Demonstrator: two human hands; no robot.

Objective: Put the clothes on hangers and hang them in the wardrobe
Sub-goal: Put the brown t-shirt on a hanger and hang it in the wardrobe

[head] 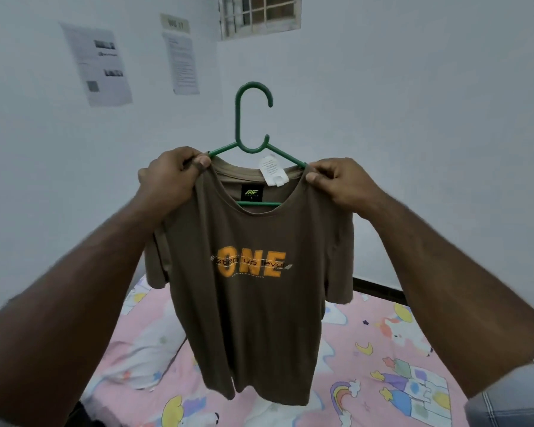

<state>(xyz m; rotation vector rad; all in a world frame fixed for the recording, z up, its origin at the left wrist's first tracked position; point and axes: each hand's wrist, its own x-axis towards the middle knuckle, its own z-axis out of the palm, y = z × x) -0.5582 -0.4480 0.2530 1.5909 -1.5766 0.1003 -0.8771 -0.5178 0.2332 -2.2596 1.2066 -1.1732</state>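
Head view.

Item 1: brown T-shirt (250, 318), short-sleeved, printed "ONE" in orange across the chest with smaller lettering over it. Held up in the air in front of the wall, above the bed, front towards the camera, hem hanging free. A white care tag (272, 169) is folded up out of the back of the neckline; a black brand label shows inside the collar.

Item 2: green plastic hanger (253, 118), inside the shirt. Hook upright and clear above the collar, opening to the right; both sloping arms run under the shoulders; the lower bar shows through the neck opening.

Item 3: left hand (170, 177), fingers curled, pinching the shirt's left shoulder against the hanger arm.

Item 4: right hand (339, 180), thumb and fingers pinching the shirt's right shoulder at the other hanger arm. The two hands are apart, one at each shoulder.

Item 5: bed (383, 349), below the shirt, pink sheet printed with unicorns, rainbows and moons.

Item 6: wall (413, 118), pale, carrying two printed paper sheets (96, 63) at upper left and a barred window (259, 13) at the top.
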